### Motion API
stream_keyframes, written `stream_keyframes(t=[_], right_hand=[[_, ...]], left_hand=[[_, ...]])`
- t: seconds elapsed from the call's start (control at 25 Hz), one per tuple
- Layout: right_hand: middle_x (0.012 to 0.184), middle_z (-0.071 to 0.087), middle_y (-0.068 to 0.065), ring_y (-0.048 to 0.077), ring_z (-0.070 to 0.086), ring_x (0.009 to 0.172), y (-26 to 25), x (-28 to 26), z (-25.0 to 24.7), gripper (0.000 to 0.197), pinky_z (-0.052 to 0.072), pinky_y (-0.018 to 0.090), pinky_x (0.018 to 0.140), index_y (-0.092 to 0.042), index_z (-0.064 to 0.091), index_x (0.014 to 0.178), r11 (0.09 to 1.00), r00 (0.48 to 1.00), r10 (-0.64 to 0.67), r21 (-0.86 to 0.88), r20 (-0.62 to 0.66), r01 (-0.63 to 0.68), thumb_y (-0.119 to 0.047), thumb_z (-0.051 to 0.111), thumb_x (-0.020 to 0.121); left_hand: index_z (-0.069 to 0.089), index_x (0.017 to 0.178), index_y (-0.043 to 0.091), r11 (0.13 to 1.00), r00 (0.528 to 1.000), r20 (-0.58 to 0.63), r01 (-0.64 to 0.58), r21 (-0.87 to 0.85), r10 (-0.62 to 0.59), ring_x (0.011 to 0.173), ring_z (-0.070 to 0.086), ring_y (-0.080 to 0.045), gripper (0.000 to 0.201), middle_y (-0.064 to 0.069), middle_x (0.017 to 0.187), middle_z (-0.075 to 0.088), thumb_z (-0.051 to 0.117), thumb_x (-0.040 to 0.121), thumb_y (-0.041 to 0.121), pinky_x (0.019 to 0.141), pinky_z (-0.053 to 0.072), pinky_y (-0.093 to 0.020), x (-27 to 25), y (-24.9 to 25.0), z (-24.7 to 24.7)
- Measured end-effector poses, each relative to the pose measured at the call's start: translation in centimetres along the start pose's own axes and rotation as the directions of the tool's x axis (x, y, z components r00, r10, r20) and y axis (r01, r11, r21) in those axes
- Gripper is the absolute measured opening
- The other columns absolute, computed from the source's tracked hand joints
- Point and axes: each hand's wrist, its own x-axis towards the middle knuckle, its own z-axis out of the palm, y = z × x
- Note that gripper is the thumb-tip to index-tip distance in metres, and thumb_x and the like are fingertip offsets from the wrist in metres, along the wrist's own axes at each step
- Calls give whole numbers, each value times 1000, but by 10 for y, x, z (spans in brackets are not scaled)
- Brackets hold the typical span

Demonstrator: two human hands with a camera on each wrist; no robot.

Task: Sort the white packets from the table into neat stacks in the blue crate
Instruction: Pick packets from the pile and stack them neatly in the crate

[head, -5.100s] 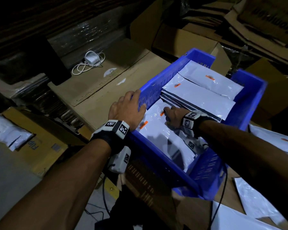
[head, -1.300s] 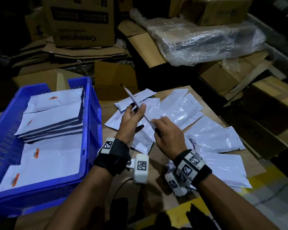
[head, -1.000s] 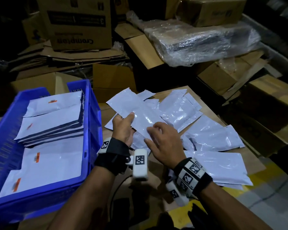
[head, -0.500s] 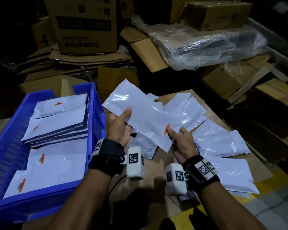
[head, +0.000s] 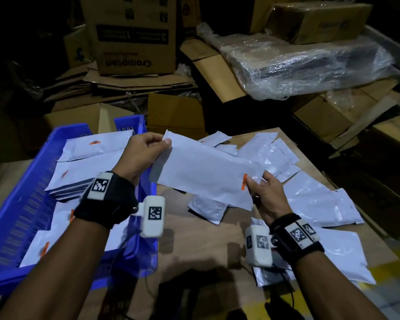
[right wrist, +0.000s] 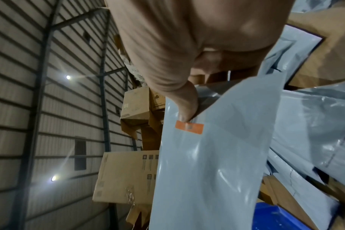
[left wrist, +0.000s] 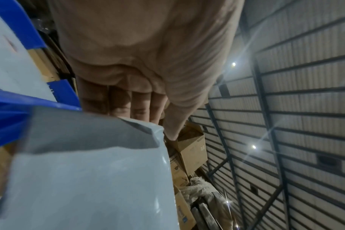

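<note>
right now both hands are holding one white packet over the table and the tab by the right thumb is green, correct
Not quite: the tab by the right hand thumb is orange, not green, as the right wrist view shows. The rest holds: the left hand and right hand hold one white packet over the table.

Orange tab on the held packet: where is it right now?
Head view: orange tab sits at the held packet's right end, beside the right hand's fingertips, above the table, right of the blue crate.
</note>
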Motion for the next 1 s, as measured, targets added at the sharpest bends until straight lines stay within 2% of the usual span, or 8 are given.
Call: stream_keyframes(t=[0.16, 0.32, 0.56, 0.68, 0.76, 0.84, 0.88, 1.0], right_hand=[[106, 74, 11, 26, 71, 96, -5, 5, 0, 23, 58, 36, 78, -7, 63, 118, 997, 996, -43, -64, 80, 48, -4, 57, 96], [88, 74, 5, 21, 68, 78, -14, 6, 1, 30, 55, 34, 69, -8, 66, 100, 988, 997, -64, -135, 33, 68, -29, 45, 104], [71, 64, 4, 20, 60, 65, -27, 8, 7, 33, 50, 31, 61, -11, 63, 80, 995, 997, -66, -82, -40, 63, -29, 48, 103], [68, 64, 0, 19, 62, 64, -32, 10, 10, 33, 52, 29, 58, -11, 61, 80, 999, 999, -32, -23, 4, 32, -28, 46, 104], [77, 68, 1, 20, 66, 71, -33, 13, 8, 31, 55, 31, 61, -11, 66, 93, 1000, 999, 11, -29, 42, -10, -33, 48, 103], [88, 72, 2, 21, 69, 78, -28, 12, 3, 24, 59, 31, 64, -14, 67, 100, 995, 990, 99, -27, 97, -97, -36, 58, 94], [88, 72, 3, 22, 70, 78, -23, 9, 0, 20, 60, 29, 64, -16, 67, 93, 987, 981, 156, 14, 112, -158, -34, 68, 85], [86, 71, 7, 25, 73, 86, -1, 2, -1, 21, 61, 31, 71, -15, 66, 73, 905, 960, 251, 322, 122, -278, -21, 84, 64]], left_hand=[[66, 103, 8, 995, 996, 2, -93, 44, 93, 70, 47, -20, 11, -12, 74, 47, 62, 93, 8, 63, 41, -29, 5, 0, -2], [66, 101, 6, 995, 995, -30, -93, 28, 94, 51, 48, -2, 10, 6, 53, 51, 63, 92, 7, 52, 42, -15, 0, -6, 2], [70, 90, 10, 996, 995, -91, -55, -66, 49, 56, 52, -8, 7, -2, 65, 61, 65, 91, 14, 50, 43, -18, -2, -11, 0], [69, 92, 8, 989, 987, -155, -68, -132, 47, 70, 58, -14, 10, -6, 76, 64, 63, 93, 15, 63, 49, -24, -2, -12, 4], [67, 94, 6, 978, 975, -221, -74, -196, 30, 77, 58, -13, 10, -5, 80, 63, 61, 94, 13, 70, 51, -21, -2, -10, 9], [65, 90, 6, 961, 961, -277, -80, -264, 4, 69, 54, -5, 9, -1, 76, 59, 60, 95, 10, 65, 48, -13, -1, -8, 13], [64, 86, 8, 955, 953, -304, -80, -286, -11, 68, 53, -5, 10, -1, 75, 58, 60, 95, 10, 66, 48, -14, 1, -7, 13], [65, 88, 13, 939, 932, -351, -39, -343, -89, 81, 58, -17, 7, -8, 87, 63, 62, 94, 15, 83, 53, -36, 8, -13, 14]])
